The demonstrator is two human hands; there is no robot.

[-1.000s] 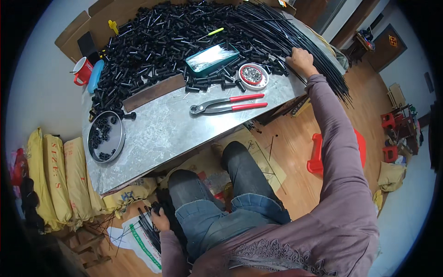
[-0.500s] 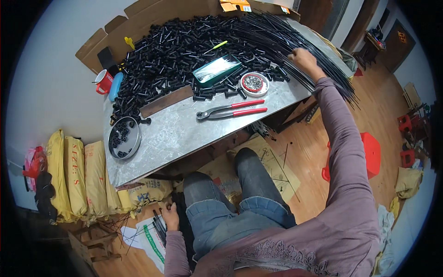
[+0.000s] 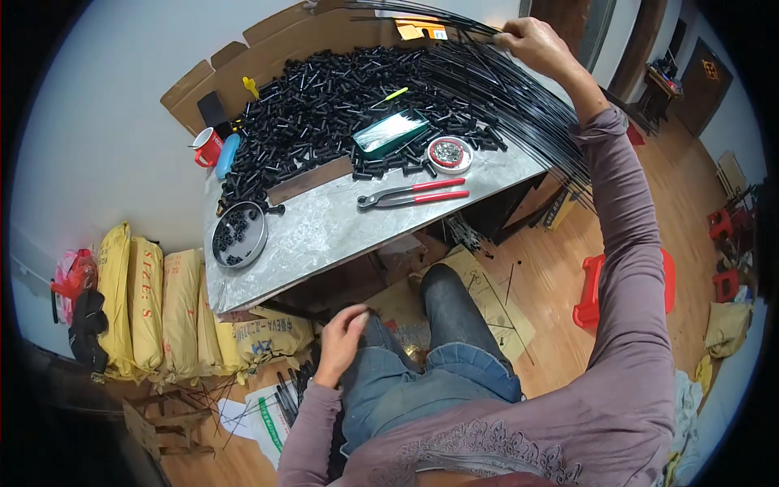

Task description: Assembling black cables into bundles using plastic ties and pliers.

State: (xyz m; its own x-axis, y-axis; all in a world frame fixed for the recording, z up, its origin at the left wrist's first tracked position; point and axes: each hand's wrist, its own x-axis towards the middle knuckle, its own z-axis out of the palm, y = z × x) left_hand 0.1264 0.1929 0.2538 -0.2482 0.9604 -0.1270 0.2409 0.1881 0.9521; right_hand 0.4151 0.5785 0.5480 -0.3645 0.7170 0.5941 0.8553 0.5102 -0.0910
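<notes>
At the far right of the table my right hand [image 3: 535, 47] is closed around a few thin black rods [image 3: 442, 15], raised above the rest. Their long ends stretch leftward past the cardboard. Below that hand a large bundle of black rods [image 3: 519, 97] lies across the table's right end. My left hand [image 3: 341, 345] is over my left thigh with thumb and fingers loosely apart, and nothing shows in it. Beside its forearm, lower down, are several short dark rods [image 3: 286, 399]. A heap of short black tubular pieces [image 3: 324, 97] covers the table's back.
On the grey table [image 3: 312, 235] are red-handled pincers [image 3: 414, 195], a green tray [image 3: 389, 134], a round dish of small metal parts [image 3: 449, 154] and a round pan [image 3: 240, 235]. Yellow sacks [image 3: 146, 308] stand at left. A red stool [image 3: 590, 292] is at right.
My right hand has risen farther back, lifting a few rods from the bundle. My left hand has come up from beside the short rods to over my thigh. The view has shifted slightly.
</notes>
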